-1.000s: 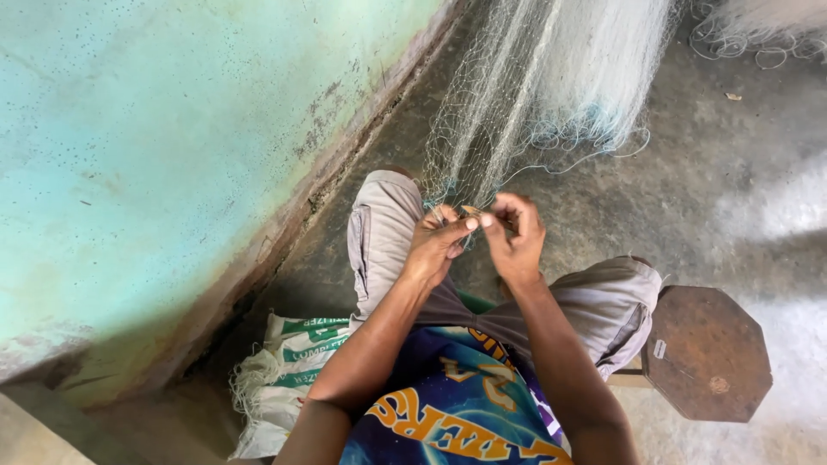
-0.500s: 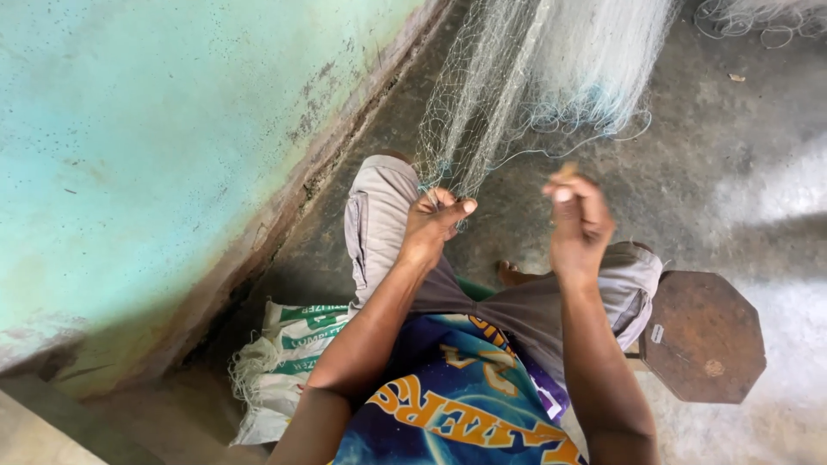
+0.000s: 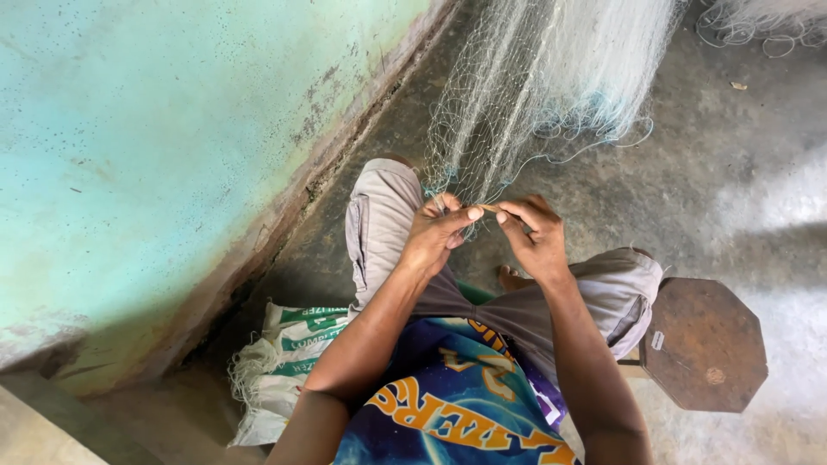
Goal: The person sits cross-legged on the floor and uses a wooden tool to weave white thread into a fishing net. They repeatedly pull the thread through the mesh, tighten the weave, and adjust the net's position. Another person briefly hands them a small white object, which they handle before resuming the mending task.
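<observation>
— Where is the fine white mesh fishing net (image 3: pixel 551 95)?

— It hangs from the top centre of the frame down to the hands at the middle.

— And the grip?

— The left hand (image 3: pixel 438 237) pinches the net's lower edge, fingers closed. The right hand (image 3: pixel 536 234) pinches a thin pale netting needle (image 3: pixel 489 208) between thumb and forefinger, touching the left.

— Anything nearby?

— An octagonal rusty-brown stool (image 3: pixel 702 344) at lower right; a white woven sack (image 3: pixel 280 362) at lower left.
</observation>
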